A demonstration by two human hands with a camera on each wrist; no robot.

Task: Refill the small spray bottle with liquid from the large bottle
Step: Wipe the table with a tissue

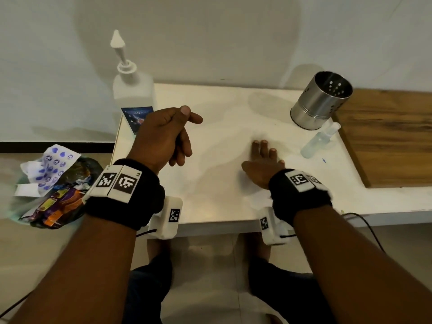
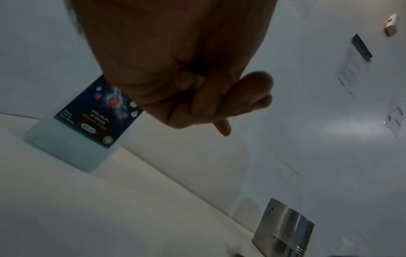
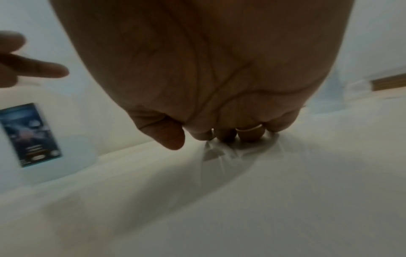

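Clear small spray bottle (image 1: 319,141) right of flat right hand (image 1: 263,164); left hand (image 1: 163,136) loosely curled, empty.

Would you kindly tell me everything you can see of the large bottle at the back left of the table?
The large bottle stands upright at the back left corner of the white table, by the wall. It looks like translucent plastic holding clear liquid, with a white collar and a long white pump nozzle on top. A dark blue label on its front reads "Kills 99.9% of Germs" in the left wrist view. The left hand hovers in front of it; no contact is visible.
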